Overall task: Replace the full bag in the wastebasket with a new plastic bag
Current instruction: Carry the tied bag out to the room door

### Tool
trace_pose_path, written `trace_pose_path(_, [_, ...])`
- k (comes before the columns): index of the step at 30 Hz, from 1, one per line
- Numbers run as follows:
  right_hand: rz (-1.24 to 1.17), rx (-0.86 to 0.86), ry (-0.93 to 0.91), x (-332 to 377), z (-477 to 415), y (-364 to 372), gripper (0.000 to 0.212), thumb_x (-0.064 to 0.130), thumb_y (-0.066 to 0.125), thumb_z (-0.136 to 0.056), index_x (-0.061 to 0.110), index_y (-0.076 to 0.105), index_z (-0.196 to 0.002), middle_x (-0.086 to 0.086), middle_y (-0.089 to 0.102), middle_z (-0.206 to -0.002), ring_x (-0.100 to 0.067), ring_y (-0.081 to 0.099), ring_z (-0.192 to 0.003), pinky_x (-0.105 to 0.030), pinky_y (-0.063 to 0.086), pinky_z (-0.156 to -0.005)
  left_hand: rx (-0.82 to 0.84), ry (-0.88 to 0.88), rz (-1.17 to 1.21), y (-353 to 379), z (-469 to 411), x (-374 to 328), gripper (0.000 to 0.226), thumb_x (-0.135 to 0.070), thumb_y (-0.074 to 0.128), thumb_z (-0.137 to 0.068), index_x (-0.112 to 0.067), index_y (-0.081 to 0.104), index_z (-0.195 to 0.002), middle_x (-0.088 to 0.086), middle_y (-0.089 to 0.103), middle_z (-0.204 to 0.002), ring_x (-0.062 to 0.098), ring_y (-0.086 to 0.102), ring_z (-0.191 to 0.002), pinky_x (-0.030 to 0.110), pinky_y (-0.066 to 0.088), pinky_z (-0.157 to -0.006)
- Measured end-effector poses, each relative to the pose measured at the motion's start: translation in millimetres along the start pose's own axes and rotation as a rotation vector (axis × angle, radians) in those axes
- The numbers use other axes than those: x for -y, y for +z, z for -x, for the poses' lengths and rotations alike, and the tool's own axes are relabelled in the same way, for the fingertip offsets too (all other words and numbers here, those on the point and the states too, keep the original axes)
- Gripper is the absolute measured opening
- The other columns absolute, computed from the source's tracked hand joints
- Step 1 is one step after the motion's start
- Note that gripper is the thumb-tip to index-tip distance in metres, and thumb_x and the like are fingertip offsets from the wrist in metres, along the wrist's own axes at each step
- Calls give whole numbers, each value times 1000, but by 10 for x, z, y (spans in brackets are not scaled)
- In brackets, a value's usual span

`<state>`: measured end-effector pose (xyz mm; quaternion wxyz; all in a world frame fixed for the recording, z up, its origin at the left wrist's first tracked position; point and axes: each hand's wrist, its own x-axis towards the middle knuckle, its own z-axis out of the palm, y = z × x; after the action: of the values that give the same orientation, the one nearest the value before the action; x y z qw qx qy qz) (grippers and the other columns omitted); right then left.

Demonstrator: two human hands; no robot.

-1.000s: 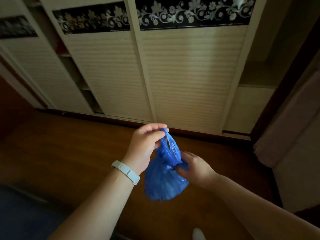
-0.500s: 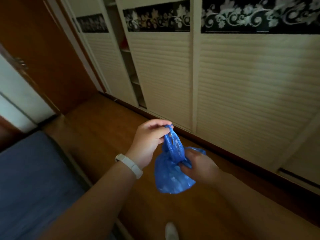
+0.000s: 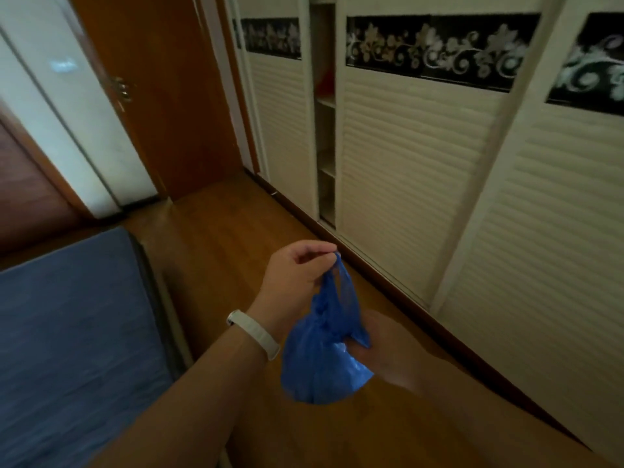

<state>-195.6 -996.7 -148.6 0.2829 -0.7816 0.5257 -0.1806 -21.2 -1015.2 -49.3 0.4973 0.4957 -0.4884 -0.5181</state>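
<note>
Bag (image 3: 324, 363): blue, bulging, knotted at the neck, hanging in mid-air over the floor (image 3: 219, 251).
Left hand (image 3: 297, 282): fingertips pinched together on the top loop.
Right hand (image 3: 385, 346): closed on the neck, beside and behind the bag.
Axis: vertical; the bulk hangs straight below the left pinch.
Nearer hand: both touching; the left seems to bear the weight.
Wastebasket: not in view.

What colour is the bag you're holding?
Blue. The bag hangs from the left hand, seen in the head view.
</note>
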Motion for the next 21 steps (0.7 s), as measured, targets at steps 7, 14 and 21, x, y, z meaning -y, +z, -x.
trace_pose_path(7, [34,72,-49,414,-1353,212,7,23,56,-93,20,63,-93,-2,67,-87,-12,62,-78,-16,47,-63,-160,61,-32,-869,-811,-52,16,-10,58,-93,-19,69,-100,1,71,-81,15,68,-80,30,57,-78])
trace_pose_path(14, [23,213,-187,918,-2491,465,19,24,56,-94,36,49,-81,12,56,-75,-4,54,-68,-18,38,-58,-305,128,-181,-1846,-1360,-121,16,-14,57,-94,-24,70,-95,2,70,-77,15,66,-73,24,53,-66])
trace_pose_path(21, [11,360,-316,1275,-3575,932,11,27,56,-93,23,58,-83,0,61,-76,-20,59,-73,-42,51,-70,-460,82,-116,-2664,-1924,-17,17,-7,57,-93,-18,69,-93,0,67,-72,9,63,-69,18,50,-63])
